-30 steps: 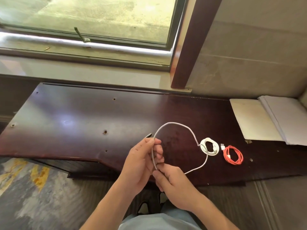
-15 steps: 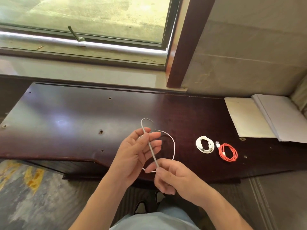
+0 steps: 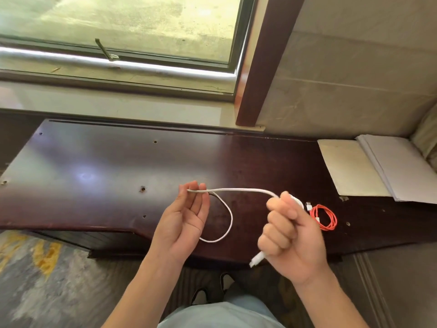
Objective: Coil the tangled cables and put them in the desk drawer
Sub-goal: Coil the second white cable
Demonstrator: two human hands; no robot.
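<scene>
White cable (image 3: 243, 190) in both hands; orange coil (image 3: 325, 217).

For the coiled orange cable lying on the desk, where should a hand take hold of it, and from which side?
The coiled orange cable lies flat on the dark wooden desk, right of the right hand, which grips the white cable. Best come from above and pinch across the bundled strands at the coil's near rim, so the loops stay together. Avoid the white plug end at its left: pulling there would likely unwind the coil.

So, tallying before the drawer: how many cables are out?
3: thin white cable held between both hands, coiled white cable mostly hidden behind the right hand, coiled orange cable on the desk beside it.
</scene>
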